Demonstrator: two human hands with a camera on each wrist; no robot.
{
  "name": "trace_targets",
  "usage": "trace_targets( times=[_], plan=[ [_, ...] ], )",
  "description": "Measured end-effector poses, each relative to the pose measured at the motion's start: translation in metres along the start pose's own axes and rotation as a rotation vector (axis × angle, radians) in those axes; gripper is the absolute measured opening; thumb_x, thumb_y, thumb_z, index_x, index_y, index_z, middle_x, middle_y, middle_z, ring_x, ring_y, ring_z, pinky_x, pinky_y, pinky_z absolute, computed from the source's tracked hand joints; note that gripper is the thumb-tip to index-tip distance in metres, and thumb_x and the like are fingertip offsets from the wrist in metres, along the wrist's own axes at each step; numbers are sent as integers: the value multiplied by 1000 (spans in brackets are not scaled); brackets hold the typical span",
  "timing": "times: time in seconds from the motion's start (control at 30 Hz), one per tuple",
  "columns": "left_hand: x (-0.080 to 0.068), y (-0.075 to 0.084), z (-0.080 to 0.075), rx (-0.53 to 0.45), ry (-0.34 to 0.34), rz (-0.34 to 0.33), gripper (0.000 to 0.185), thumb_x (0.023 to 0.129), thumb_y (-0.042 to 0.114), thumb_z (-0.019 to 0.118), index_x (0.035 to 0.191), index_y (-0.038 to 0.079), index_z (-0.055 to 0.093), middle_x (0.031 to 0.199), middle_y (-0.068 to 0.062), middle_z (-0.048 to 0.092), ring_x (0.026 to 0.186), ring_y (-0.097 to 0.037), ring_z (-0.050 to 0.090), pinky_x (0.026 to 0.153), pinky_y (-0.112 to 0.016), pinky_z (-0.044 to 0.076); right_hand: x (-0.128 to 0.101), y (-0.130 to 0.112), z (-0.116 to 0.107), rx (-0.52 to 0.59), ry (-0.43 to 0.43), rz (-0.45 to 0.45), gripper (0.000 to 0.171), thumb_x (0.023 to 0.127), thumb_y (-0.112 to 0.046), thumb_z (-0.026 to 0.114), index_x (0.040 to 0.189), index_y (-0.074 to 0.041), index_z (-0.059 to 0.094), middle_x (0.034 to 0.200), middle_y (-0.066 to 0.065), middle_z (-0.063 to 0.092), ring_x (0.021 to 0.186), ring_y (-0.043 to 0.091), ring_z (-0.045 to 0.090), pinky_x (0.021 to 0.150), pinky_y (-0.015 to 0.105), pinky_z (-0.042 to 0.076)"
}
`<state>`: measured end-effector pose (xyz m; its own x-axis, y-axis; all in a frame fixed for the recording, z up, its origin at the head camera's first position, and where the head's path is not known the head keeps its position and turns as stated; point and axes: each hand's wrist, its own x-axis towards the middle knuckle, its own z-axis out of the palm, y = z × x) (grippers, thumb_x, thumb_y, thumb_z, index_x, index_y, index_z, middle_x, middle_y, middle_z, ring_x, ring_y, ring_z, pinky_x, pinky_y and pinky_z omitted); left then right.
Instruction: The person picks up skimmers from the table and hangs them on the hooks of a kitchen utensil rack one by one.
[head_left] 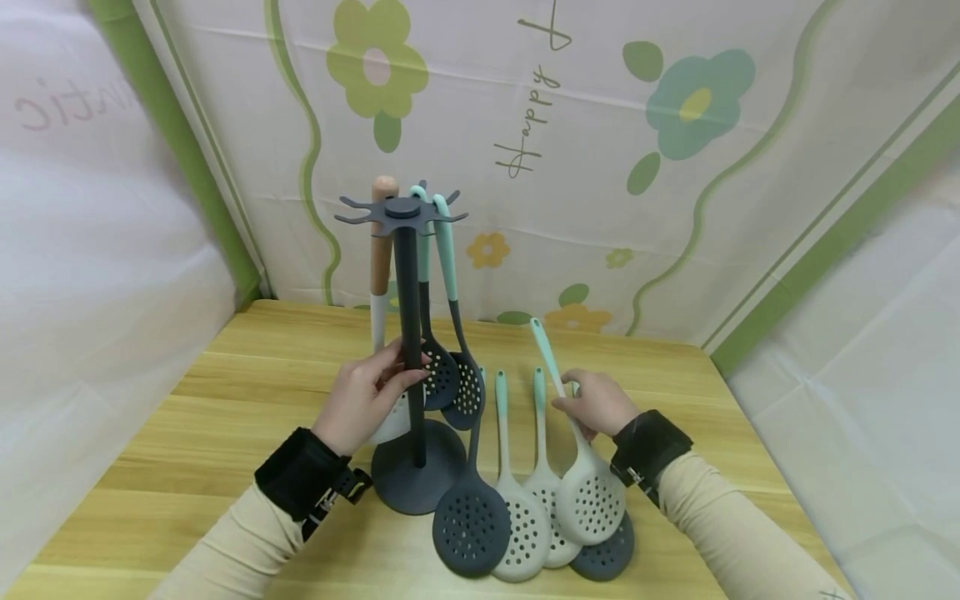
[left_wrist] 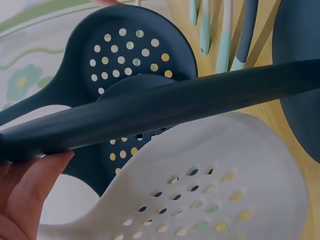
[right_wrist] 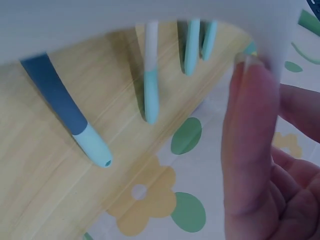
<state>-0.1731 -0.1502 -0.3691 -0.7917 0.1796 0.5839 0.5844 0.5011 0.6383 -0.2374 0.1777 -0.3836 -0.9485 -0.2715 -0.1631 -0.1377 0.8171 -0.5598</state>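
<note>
Backdrop [head_left: 600,125] reads "Happy" in green script; at 10 o'clock there's faint pink lettering, too blurry to read. Left hand [head_left: 367,396] has its fingers curled round the rack [head_left: 411,333] pole at tabletop [head_left: 225,400] center. Right hand [head_left: 596,404] pinches the handle of a white skimmer [head_left: 588,492] at 4 o'clock, tilted over four more lying skimmers [head_left: 517,517]. Three utensils hang on the rack, partly hidden behind the pole.

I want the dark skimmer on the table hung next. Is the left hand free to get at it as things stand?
Probably not at once: the left hand grips the rack's pole. The dark skimmer lies just beyond the rack's base, uncovered on top, so nothing else blocks it.
</note>
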Motion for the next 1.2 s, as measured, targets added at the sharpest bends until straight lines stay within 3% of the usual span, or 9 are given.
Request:
trace_targets(
  times=[0.2,0.43,0.8,1.0,1.2],
  plan=[
    [-1,1,2,25,17,-9,24,92,3,67,116,0,66,100,-12,76,74,-17,73,63,-27,60,-1,-4,-1,-28,7,-17,46,96,-19,65,134,2,53,55,2,54,46,27,62,42,27,53],
    [-2,2,5,24,37,-5,29,90,2,69,118,-2,65,101,-15,75,84,-24,76,68,-35,64,-5,-9,-3,-43,16,-26,45,97,-21,64,135,1,53,57,3,56,50,32,63,44,28,51],
    [-3,4,9,18,64,-29,30,91,4,69,120,-2,65,101,-15,75,88,-28,76,72,-39,64,-8,-15,-5,-37,38,-77,46,96,-19,65,136,1,52,59,3,58,45,25,58,43,27,47],
    [-3,6,11,1,85,-4,32,90,2,69,121,-4,64,101,-18,75,88,-28,75,72,-37,64,-10,-18,-6,-42,48,-97,46,96,-21,65,135,-1,52,63,3,59,45,28,59,42,28,47],
    [-3,6,12,-17,90,1,34,89,1,69,122,-5,63,102,-19,75,90,-29,75,73,-36,63,-12,-21,-7,-46,56,-114,44,96,-20,66,134,-2,53,62,3,59,41,17,52,42,28,46]
  ],
)
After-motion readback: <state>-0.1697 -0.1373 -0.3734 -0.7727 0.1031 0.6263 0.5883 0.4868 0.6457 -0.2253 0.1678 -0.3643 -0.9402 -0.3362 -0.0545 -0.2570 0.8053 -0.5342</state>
